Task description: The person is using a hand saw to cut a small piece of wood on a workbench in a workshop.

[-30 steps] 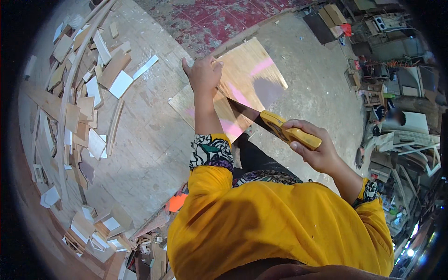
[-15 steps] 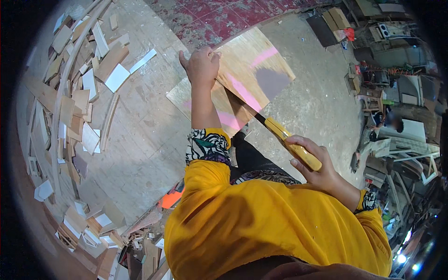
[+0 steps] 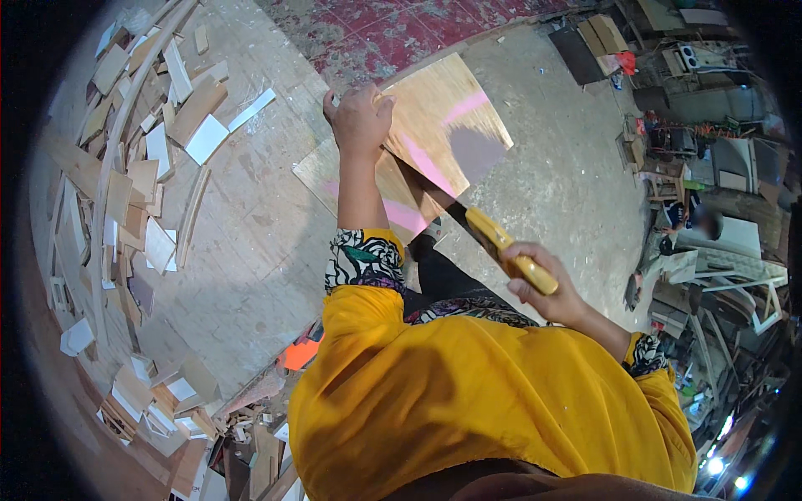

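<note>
A plywood board [image 3: 439, 96] with pink stripes and a grey patch juts past the edge of a worktable. My left hand [image 3: 361, 121] presses down and grips it near its far edge, the thumb and a fingertip showing at either side. My right hand [image 3: 545, 288] is closed around the yellow handle of a handsaw [image 3: 486, 230]. The dark blade slants up and left into a cut in the board, ending close below my left hand. A dark gap shows along the cut, and part of the blade is hidden by the wood.
The wooden worktable [image 3: 251, 209] spreads to my left, with piled wood offcuts [image 3: 146, 179] along its far left. More scraps [image 3: 159, 401] lie at lower left. Red tiles [image 3: 376, 37] and concrete floor [image 3: 568, 167] lie beyond. Cluttered frames and tools [image 3: 718, 250] stand along the right.
My right hand and the saw have shifted a little left and up, toward the board. The board's right part has moved slightly left and sunk at its outer corner. My left hand stays nearly in place.
</note>
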Motion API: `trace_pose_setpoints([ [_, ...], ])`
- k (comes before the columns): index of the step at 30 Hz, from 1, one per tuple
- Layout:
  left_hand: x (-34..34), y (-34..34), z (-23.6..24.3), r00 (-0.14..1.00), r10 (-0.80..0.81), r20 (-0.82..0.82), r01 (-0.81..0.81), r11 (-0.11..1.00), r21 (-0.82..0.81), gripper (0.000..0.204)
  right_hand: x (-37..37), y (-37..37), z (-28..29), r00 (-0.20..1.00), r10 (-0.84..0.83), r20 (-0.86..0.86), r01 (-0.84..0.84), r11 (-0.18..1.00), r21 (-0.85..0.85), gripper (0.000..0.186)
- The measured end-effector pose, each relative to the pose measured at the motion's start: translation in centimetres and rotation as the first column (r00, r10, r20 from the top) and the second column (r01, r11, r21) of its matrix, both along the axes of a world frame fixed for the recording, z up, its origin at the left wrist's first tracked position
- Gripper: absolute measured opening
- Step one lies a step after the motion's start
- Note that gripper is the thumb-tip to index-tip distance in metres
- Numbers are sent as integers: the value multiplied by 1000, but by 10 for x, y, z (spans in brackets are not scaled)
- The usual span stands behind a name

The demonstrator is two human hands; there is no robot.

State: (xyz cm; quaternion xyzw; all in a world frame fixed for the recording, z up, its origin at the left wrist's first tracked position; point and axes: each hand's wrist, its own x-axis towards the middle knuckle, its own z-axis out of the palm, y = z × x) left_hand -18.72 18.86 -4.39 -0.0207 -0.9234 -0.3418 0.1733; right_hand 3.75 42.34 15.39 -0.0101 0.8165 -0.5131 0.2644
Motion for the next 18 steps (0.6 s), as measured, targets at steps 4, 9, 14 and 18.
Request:
trace_pose_setpoints([
  [4,0,-1,-4,999,28,-34,-27,999,26,27,-9,-19,29,997,80,14,-81,988,134,34],
  [9,0,0,2,1000,26,13,-26,1000,6,26,16,10,43,982,157,-104,-140,979,151,32],
  [14,1,0,1,999,18,-34,-16,999,41,26,22,11,73,997,33,-74,-24,993,117,30],
  [18,2,-1,-1,999,31,-21,-30,998,55,24,4,-6,86,1000,-23,-2,23,994,105,29],
])
